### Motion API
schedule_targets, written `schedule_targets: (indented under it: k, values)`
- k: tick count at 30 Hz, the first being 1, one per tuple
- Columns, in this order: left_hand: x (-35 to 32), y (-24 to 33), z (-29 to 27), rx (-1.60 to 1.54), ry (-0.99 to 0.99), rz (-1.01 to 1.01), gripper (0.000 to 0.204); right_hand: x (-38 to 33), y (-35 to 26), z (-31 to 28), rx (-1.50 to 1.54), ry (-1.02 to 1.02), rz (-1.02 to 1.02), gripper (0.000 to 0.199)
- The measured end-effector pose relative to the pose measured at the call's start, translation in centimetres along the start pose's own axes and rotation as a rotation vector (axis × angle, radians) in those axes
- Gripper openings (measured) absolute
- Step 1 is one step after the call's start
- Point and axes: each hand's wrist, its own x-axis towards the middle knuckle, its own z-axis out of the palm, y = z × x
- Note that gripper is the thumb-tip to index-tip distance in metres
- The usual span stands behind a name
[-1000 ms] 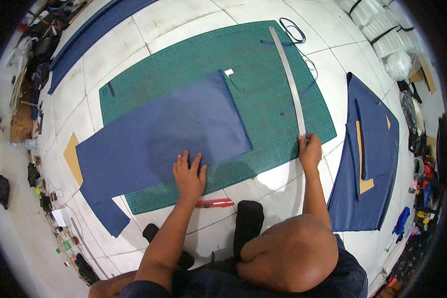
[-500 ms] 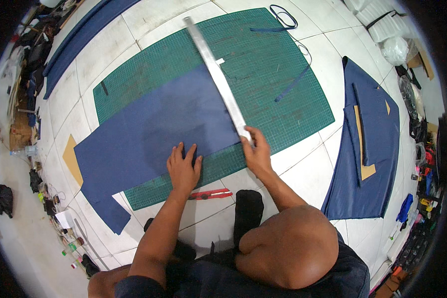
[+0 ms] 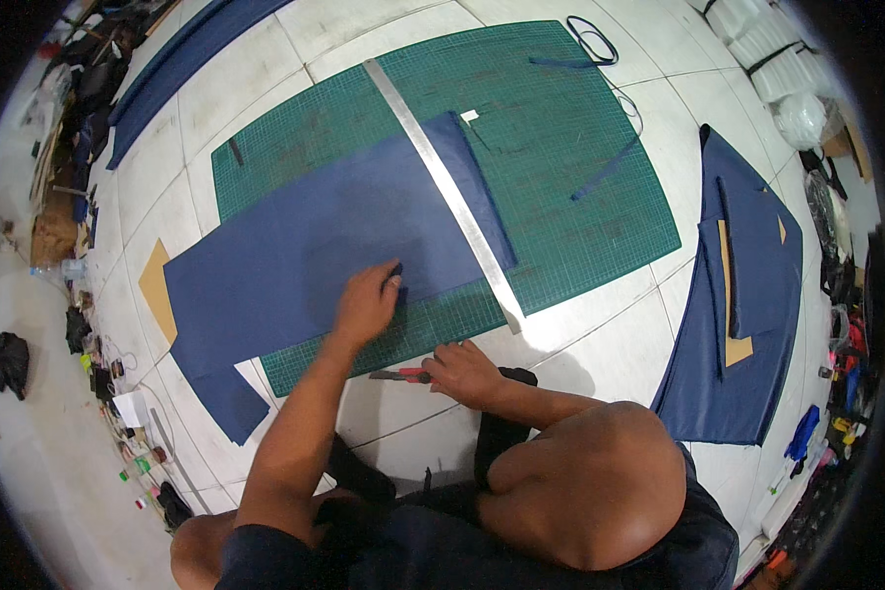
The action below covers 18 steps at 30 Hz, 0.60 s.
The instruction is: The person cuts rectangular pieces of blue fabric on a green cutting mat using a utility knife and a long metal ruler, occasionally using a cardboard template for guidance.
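Since the earlier frame, the ruler (image 3: 446,187) has shifted inward from the cloth's right edge, and the right hand (image 3: 465,374) has left it for the red tool (image 3: 416,375), its grip now closed on one end. Left hand (image 3: 367,303) rests on the cloth (image 3: 305,216); whether its fingers pinch anything, I cannot tell. Cloth lies mostly on the mat (image 3: 600,147), its left part spilling onto the floor (image 3: 570,364).

No hand pins the ruler, so a brush of the right arm against its near end, which juts past the mat, could swivel it. Dragging the left hand might ruck the cloth and skew both. The tool's free end points toward the left forearm; a careless swing could jab it.
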Motion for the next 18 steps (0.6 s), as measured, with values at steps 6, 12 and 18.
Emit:
schedule_targets:
  k: [6, 12, 18]
  values:
    - [3.9, -3.0, -7.2, -0.197, 0.195, -0.119, 0.040, -0.2, -0.3, -4.5, 0.214, 0.068, 0.072, 0.036]
    - [4.9, -5.4, -10.1, -0.308, 0.310, -0.168, 0.034, -3.6, 3.7, -11.2, 0.305, 0.798, 0.290, 0.039]
    - [2.8, -4.8, -6.0, -0.303, 0.259, -0.152, 0.032, -3.8, 3.9, -16.2, 0.807, 1.235, 0.318, 0.036]
